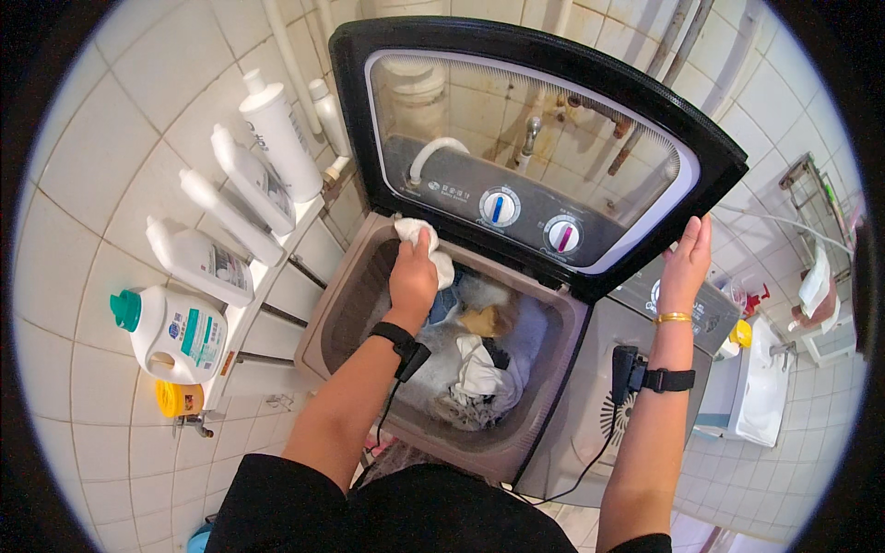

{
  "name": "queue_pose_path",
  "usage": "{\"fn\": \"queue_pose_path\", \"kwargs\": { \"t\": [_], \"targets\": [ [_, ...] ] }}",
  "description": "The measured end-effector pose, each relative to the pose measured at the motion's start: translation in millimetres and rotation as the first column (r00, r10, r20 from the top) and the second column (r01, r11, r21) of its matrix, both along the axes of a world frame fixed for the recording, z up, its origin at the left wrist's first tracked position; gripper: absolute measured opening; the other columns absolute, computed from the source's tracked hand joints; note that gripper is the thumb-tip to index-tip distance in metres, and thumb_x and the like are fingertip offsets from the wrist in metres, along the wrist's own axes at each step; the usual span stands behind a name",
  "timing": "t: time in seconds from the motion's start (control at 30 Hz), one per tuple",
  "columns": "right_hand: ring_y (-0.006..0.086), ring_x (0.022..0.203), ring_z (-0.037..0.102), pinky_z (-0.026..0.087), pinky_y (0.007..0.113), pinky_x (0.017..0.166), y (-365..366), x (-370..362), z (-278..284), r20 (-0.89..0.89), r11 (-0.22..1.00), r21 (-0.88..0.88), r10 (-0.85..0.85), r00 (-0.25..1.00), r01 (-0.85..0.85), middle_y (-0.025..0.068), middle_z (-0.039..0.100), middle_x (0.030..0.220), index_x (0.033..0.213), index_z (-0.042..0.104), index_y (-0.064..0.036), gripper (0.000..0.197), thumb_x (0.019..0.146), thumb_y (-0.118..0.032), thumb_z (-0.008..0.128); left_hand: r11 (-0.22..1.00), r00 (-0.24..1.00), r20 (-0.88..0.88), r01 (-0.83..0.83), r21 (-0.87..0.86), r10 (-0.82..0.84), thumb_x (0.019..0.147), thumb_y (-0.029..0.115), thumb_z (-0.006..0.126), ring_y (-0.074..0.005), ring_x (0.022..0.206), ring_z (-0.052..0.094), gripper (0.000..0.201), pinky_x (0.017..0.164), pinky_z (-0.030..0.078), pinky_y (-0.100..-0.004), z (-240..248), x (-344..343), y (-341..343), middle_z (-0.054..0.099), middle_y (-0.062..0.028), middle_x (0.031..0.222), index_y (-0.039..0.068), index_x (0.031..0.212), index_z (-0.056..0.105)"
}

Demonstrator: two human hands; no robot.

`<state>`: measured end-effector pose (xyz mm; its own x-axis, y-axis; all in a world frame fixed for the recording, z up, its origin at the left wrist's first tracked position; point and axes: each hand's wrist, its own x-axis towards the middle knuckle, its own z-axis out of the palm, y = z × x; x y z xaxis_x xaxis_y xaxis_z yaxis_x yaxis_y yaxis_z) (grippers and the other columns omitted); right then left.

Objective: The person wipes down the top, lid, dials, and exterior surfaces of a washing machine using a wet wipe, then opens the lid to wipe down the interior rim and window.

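Observation:
Below me the washing machine tub [318,343] stands uncovered, with its black-framed, see-through lid [535,120] raised at the back. My left hand [414,276] is closed on a white cloth [417,230] at the tub's far left corner. Cloudy, sudsy water [419,369] fills the lower tub. In it lie blue denim [443,304], a tan cloth [487,321], a white garment [481,369] and a grey cloth [470,412]. Against the lid's right edge rests my right hand [684,267], fingers stretched out and gripping nothing. Part of the white cloth is hidden by my left fingers.
On the left, a narrow white shelf [277,269] carries several white bottles [281,138] and a green-capped jug [180,332]. Beneath the jug is a yellow tub [179,398]. Behind the lid are two control knobs [500,209]. A white sink [763,387] stands at the right.

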<state>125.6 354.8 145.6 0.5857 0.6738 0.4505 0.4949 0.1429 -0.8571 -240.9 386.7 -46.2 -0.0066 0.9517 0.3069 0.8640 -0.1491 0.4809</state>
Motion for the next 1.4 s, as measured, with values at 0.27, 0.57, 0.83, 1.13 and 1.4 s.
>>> {"fn": "queue_pose_path", "kwargs": {
  "t": [0.27, 0.57, 0.83, 1.13, 1.4],
  "targets": [
    [0.0136, 0.074, 0.054, 0.051, 0.027, 0.06, 3.2, 1.2, -4.8, 0.03, 0.987, -0.003, -0.158, 0.987, 0.158, 0.0119, 0.062, 0.114, 0.144, 0.047, -0.0028, 0.057, 0.105, -0.045, 0.044, 0.998, 0.98, 0.197, -0.019, 0.062, 0.007, 0.09, 0.0, 0.053, -0.0474, 0.095, 0.056, 0.06, 0.084, 0.049, -0.0454, 1.3, 0.2, 42.4, 0.051, -0.0329, 0.113, -0.003, 0.147, 0.036],
    [0.0128, 0.078, 0.054, 0.048, 0.027, 0.058, 8.8, 23.5, -15.3, 0.133, 0.982, 0.075, -0.18, 0.975, 0.171, 0.0093, 0.063, 0.113, 0.144, 0.047, -0.0049, 0.055, 0.105, -0.044, 0.045, 0.998, 0.997, 0.037, -0.068, -0.015, 0.068, 0.084, 0.005, 0.056, -0.0464, 0.082, 0.061, 0.061, 0.075, 0.053, -0.0471, -0.5, -16.5, 70.6, 0.055, -0.0342, 0.102, -0.007, 0.142, 0.043],
    [0.018, 0.1, 0.056, 0.051, 0.032, 0.07, 3.7, 9.5, -11.3, -0.007, 0.992, 0.0, -0.127, 0.992, 0.127, 0.0087, 0.055, 0.132, 0.148, 0.041, -0.0078, 0.059, 0.104, -0.047, 0.045, 0.979, 0.974, 0.131, -0.172, -0.107, 0.186, 0.083, 0.001, 0.054, -0.0449, 0.097, 0.062, 0.057, 0.085, 0.052, -0.0458, 30.0, -43.7, 76.0, 0.056, -0.0332, 0.115, -0.006, 0.14, 0.047],
    [0.013, 0.079, 0.053, 0.048, 0.026, 0.061, 4.1, 10.3, -6.9, 0.054, 0.989, 0.005, -0.145, 0.988, 0.145, 0.0089, 0.06, 0.121, 0.144, 0.045, -0.0028, 0.055, 0.106, -0.042, 0.042, 0.982, 0.96, 0.262, -0.139, 0.125, 0.102, 0.084, 0.0, 0.054, -0.046, 0.102, 0.058, 0.051, 0.088, 0.05, -0.0451, 74.4, -60.1, 99.4, 0.056, -0.0322, 0.112, -0.01, 0.134, 0.05],
    [0.0176, 0.099, 0.056, 0.049, 0.029, 0.073, 19.6, 50.5, -35.9, 0.193, 0.992, 0.072, -0.113, 0.975, 0.101, 0.0093, 0.058, 0.128, 0.146, 0.044, -0.0074, 0.056, 0.105, -0.045, 0.042, 0.879, 0.968, 0.249, -0.082, 0.47, -0.043, 0.084, 0.0, 0.052, -0.0456, 0.095, 0.057, 0.052, 0.082, 0.049, -0.047, 205.0, -55.0, 119.8, 0.055, -0.0283, 0.108, -0.005, 0.136, 0.048]
  ]
}}
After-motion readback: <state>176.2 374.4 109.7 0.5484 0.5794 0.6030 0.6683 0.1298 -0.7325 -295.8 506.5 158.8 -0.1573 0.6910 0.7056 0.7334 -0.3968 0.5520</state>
